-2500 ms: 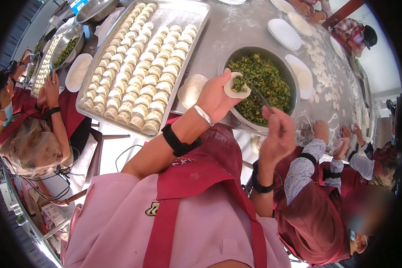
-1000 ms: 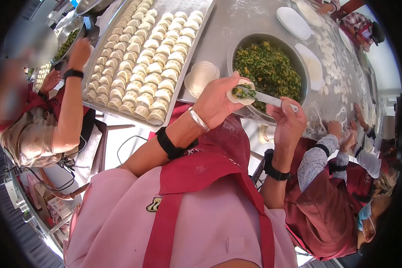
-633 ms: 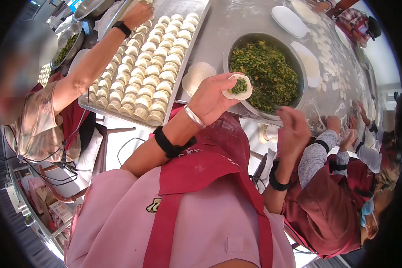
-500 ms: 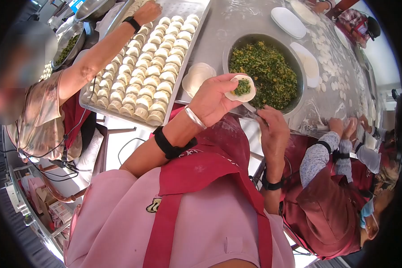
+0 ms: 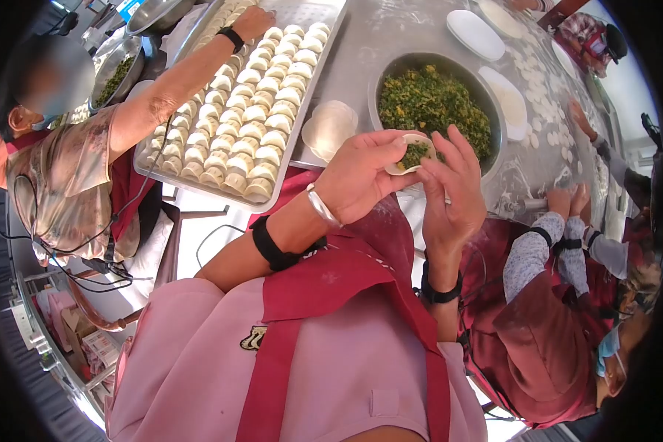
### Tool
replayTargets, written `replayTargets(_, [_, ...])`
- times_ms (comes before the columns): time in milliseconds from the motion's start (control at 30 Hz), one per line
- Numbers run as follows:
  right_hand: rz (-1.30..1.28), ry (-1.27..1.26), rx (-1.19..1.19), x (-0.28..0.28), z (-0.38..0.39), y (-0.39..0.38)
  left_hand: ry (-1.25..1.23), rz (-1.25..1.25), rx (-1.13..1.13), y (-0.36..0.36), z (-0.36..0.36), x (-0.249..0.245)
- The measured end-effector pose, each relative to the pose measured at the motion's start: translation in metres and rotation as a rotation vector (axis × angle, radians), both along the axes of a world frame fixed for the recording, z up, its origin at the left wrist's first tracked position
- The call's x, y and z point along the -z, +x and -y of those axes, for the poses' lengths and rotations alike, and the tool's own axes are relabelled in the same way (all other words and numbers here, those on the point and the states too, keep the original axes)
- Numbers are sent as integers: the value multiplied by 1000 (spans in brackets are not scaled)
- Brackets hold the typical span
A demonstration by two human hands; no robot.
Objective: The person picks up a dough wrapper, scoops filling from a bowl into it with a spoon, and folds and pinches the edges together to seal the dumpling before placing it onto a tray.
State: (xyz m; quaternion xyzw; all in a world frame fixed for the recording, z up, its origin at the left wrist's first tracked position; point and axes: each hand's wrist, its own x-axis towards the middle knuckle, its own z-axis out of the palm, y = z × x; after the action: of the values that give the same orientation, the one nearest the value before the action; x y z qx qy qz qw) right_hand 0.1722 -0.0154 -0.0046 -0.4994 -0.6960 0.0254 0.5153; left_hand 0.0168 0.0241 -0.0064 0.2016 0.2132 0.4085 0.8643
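Observation:
A round dough wrapper (image 5: pixel 399 163) with green filling on it is held by my left hand (image 5: pixel 361 173), thumb on its near side. My right hand (image 5: pixel 453 188) touches the wrapper's right edge with thumb and fingertips, its other fingers raised. Just behind both hands sits a large metal bowl (image 5: pixel 374 96) of chopped green and yellow filling (image 5: pixel 435 103). To the left of my left hand lies a stack of flat wrappers (image 5: pixel 330 129). A metal tray (image 5: pixel 291 151) at the left carries rows of folded dumplings (image 5: pixel 254 129).
At the left a co-worker reaches an arm (image 5: pixel 155 103) over the tray. White plates (image 5: pixel 475 35) stand behind the bowl, with loose wrappers (image 5: pixel 541 96) spread on the metal table (image 5: pixel 398 26). Other people's hands (image 5: pixel 567 199) are at the right; a rolling pin is near them.
My right hand has risen from the bowl's near rim to the wrapper, and the tool it held is no longer visible in it. The left co-worker's hand has moved slightly right.

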Motion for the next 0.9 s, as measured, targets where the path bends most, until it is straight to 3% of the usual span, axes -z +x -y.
replayTargets(267, [-143,-46,79,-8,-9,-6,125,-37,71,0,0,-11])
replayTargets(367, [-175,-45,99,-8,-12,-7,287,-142,98,0,0,-23])
replayTargets(467, [-206,-41,92,-7,-17,-7,625,-558,63,-1,-3,-20])
replayTargets(567, [-316,-73,99,-13,-19,-11,599,-627,-42,3,-5,-17])
replayTargets(667, [-358,-110,60,-11,-19,-8,543,-477,-84,4,-6,-14])
replayTargets(767, [-350,-93,29,-3,-22,-6,547,-510,-134,5,-6,-9])
replayTargets(900, [-224,-84,67,-3,-22,-4,596,-709,-137,1,-3,-29])
